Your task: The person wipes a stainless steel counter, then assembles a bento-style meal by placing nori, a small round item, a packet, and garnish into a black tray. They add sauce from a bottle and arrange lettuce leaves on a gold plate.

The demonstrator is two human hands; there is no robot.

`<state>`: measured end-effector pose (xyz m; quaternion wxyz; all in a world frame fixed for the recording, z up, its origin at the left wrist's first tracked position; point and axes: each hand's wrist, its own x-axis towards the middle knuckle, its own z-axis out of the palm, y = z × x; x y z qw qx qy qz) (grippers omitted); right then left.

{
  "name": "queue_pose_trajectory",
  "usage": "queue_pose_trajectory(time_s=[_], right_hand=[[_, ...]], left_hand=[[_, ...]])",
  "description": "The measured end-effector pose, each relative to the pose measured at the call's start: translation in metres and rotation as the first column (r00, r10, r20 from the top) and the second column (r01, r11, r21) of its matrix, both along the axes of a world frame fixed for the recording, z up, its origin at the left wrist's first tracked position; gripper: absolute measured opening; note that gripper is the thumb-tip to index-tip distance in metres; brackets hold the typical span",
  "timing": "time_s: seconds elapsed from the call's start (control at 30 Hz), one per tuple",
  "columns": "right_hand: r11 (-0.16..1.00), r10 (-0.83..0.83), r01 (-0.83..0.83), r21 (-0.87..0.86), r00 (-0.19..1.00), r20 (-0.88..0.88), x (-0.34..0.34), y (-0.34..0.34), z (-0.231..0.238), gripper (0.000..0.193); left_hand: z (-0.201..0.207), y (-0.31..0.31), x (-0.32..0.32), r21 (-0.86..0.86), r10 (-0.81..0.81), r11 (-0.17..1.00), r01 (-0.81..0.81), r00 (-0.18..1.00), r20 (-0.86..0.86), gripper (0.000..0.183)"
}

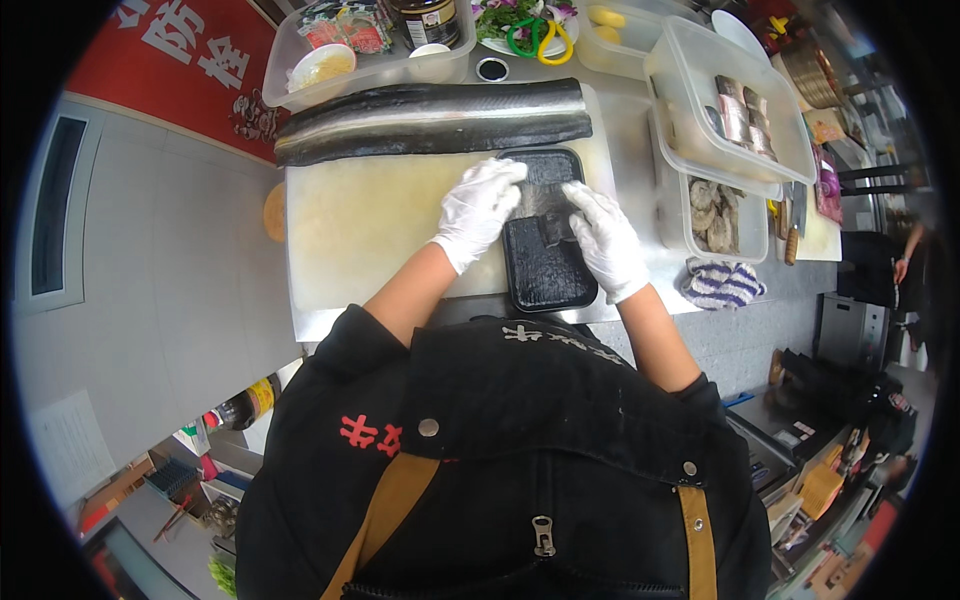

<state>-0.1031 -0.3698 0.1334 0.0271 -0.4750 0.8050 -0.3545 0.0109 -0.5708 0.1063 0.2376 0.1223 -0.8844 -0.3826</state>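
Across the right end of the pale cutting board (380,235), a black tray (552,285) lies lengthwise, pointing away from the person. The two white-gloved hands are apart, one at each side of it: the left hand (482,212) has its fingers bent over the left rim, and the right hand (605,240) reaches in over the right rim. Between them, about the tray's middle, lies a thin, dark piece (553,228), perhaps a strip of skin or film; it is too small to make out, and I cannot tell whether either hand grips it. Beyond, a long, dark fish (430,118) with a silvery band stretches along the board's far side. Behind the fish, on the steel counter (628,120), stand a small dish of dark sauce (492,69) and green-and-yellow scissors (538,42). To the right, a clear container (685,75) of silvery fish pieces (745,115) sits above one holding greyish shrimp (713,215), with a striped cloth (722,284) just nearer the person.
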Motion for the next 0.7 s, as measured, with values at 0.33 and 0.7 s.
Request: queue_pose_trajectory(time_s=[0.33,0.7], right_hand=[[0.946,0.143,-0.11,0.305,0.986,-0.089,-0.006,-0.022,-0.027,0.049],[0.982,0.011,0.056,-0.18,0.936,0.352,-0.016,-0.012,-0.035,0.039]], left_hand=[[-0.021,0.006,0.016,-0.089,-0.008,0.996,0.03,0.97,0.244,0.048],[-0.01,0.012,0.02,-0.166,0.006,0.986,0.022,0.986,0.167,0.053]])
